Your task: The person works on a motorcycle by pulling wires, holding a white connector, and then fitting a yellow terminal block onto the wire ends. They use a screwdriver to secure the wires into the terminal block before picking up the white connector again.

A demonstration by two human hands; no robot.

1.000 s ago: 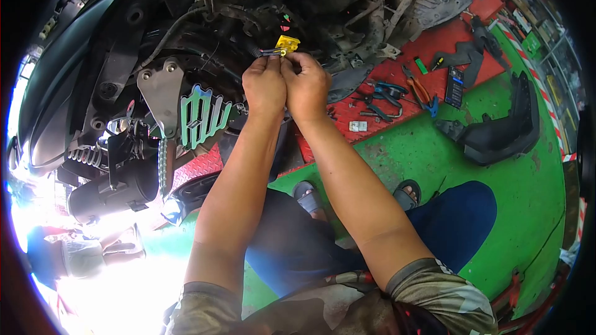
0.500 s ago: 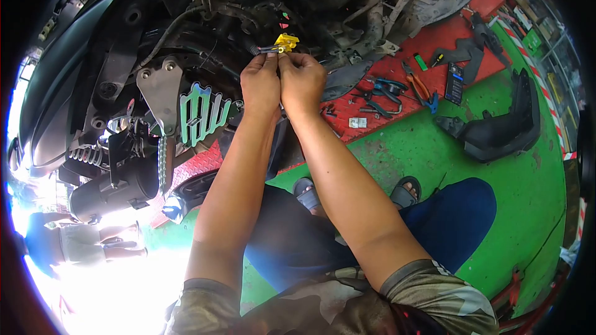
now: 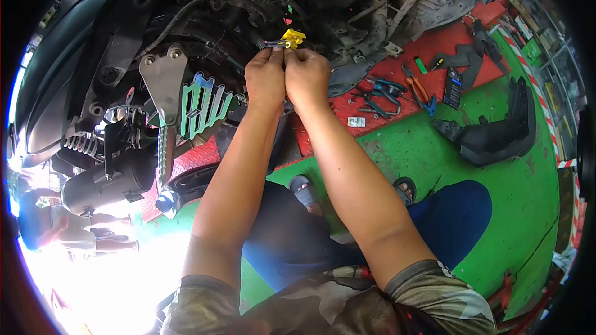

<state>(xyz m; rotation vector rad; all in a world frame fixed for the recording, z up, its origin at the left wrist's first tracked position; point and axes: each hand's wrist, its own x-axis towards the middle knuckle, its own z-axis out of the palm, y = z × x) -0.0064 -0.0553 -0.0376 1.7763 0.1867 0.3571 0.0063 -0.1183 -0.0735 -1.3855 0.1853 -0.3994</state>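
Note:
Both my hands meet in front of a motorbike's stripped underside. The fingers of my left hand are pinched on thin dark wires. Right beside it, my right hand is closed with thumb and finger on a yellow plastic connector, which sticks out above the fingertips. The wires run to the connector from the left. My fingers partly cover where wires and connector meet. A green and silver slatted guard hangs on the bike to the left of my arms.
On the red platform lie orange-handled pliers, blue-handled tools, a phone-like dark object and a green lighter-sized piece. A black plastic panel rests on the green floor. Another person is at lower left.
My hands stay pinched together on the wires and the yellow connector. The view has shifted slightly, and hands and connector appear a little further right.

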